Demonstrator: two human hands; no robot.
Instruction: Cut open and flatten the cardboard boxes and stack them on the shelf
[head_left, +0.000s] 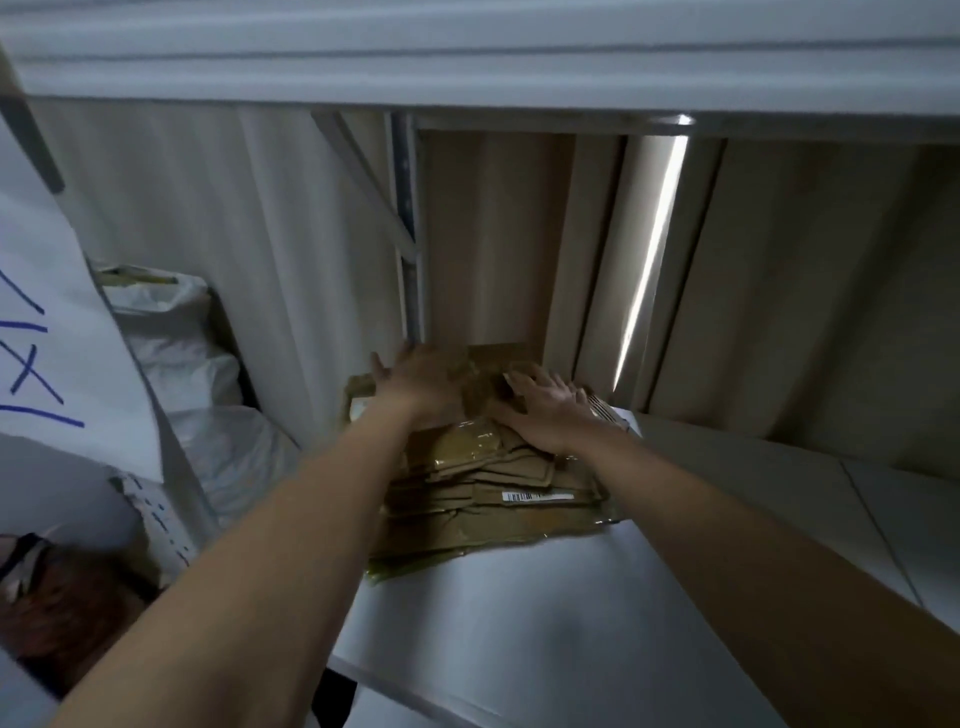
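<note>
A stack of flattened brown cardboard boxes (483, 488) lies on the white shelf (519, 613), with tape and a barcode label showing on its near side. Both my arms reach forward over it. My left hand (415, 379) lies flat on the top piece at the stack's far left, fingers spread. My right hand (545, 410) presses down on the top cardboard at the far right, fingers straight. The far end of the stack is partly hidden behind my hands.
An upper shelf board (467, 62) hangs low overhead. A metal shelf post (410, 234) stands just behind the stack. White plastic bags (182, 343) fill the left bay, beside a white sheet with blue marks (41, 338). A bright slit (649, 260) shows behind.
</note>
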